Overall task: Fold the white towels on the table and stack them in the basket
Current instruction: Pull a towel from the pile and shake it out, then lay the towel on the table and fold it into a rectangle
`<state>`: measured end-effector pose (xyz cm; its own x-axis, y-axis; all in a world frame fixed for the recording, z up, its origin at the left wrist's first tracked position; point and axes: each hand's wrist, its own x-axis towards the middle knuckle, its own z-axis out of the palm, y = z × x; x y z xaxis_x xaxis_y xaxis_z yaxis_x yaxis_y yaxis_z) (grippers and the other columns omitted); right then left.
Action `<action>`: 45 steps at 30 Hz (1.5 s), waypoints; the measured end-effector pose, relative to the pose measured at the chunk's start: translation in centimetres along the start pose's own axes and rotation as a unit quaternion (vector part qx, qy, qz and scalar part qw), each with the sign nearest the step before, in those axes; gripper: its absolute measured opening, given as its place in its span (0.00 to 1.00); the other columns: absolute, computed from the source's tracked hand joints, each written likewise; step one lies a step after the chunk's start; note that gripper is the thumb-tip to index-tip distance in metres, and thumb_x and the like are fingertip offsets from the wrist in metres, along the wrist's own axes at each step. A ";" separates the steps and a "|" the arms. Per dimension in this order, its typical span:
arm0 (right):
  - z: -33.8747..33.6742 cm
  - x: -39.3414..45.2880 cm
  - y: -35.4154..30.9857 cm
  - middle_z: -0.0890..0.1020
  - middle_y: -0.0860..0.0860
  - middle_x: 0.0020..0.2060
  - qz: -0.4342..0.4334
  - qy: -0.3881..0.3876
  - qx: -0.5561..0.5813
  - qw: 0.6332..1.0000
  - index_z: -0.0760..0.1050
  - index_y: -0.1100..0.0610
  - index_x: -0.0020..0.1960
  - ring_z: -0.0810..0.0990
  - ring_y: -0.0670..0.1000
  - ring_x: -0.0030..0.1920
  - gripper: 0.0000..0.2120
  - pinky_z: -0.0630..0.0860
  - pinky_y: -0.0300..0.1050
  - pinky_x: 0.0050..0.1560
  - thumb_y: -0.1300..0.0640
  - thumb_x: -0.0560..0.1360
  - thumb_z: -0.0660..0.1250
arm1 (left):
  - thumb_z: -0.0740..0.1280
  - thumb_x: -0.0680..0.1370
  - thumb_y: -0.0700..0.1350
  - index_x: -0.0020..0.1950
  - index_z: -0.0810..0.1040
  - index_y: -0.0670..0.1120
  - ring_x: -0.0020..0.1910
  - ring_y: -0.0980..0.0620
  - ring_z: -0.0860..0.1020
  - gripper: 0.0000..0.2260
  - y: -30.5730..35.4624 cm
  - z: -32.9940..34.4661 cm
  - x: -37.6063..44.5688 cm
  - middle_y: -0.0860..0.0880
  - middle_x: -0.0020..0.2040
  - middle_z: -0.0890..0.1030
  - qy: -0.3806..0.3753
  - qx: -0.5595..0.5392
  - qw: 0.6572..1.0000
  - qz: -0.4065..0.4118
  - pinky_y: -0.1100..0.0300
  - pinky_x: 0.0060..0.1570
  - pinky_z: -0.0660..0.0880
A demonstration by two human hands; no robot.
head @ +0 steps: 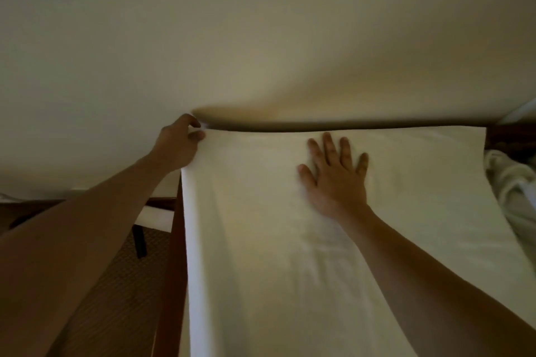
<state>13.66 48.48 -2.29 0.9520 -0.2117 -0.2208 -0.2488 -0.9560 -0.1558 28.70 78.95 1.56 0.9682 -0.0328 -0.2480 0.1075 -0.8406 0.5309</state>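
- Broad white cloth towel lies spread flat over the dark wooden desk.
- Right hand, fingers splayed, presses it down.
- Left hand pinches the far left corner.
- Risk: a corner tug against the pressing palm could skew the fold.

We have a single view, taken from the head, looking forward and steeply down over the bench at close range. The white towel spread on it fills the lower middle of the frame. Both forearms enter from the bottom corners, the left hand and right hand near centre. A pale wall takes the upper half. Wide-angle bending shows at the edges
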 end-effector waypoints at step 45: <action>7.6 -34.0 5.5 0.49 0.51 0.83 -0.094 0.015 -0.030 0.995 0.48 0.48 0.84 0.45 0.59 0.82 0.33 0.46 0.70 0.78 0.36 0.82 0.43 | 0.43 0.83 0.66 0.84 0.43 0.53 0.82 0.40 0.38 0.32 -7.5 12.6 -44.9 0.45 0.84 0.39 0.038 0.202 0.972 -0.112 0.32 0.77 0.40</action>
<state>-21.40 52.00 -2.92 0.9858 -0.0339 -0.1647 -0.0563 -0.9895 -0.1332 -18.44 79.95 -1.49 0.9465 0.2024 -0.2513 0.2346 -0.9664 0.1050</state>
